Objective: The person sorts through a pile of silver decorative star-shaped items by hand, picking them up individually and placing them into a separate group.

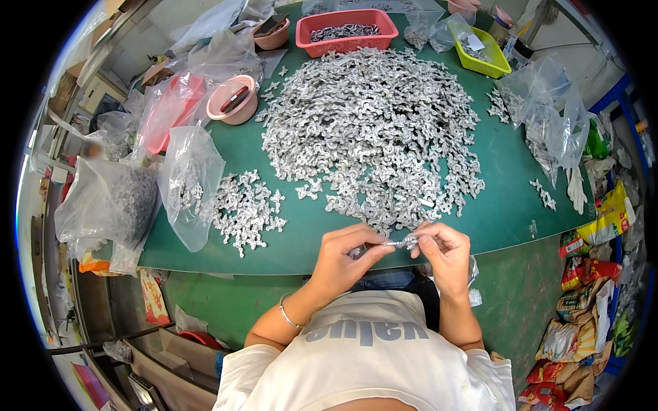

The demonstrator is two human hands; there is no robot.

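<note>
My left hand [348, 256] and right hand [447, 256] pinch small silvery metal [409, 242] between them, so I'd best brace it lightly and work close to the desk [301, 229].

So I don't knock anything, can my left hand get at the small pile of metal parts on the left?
Probably yes: bare green tabletop shows between your left hand and the small pile, though that hand seems occupied with a small metal piece.
</note>
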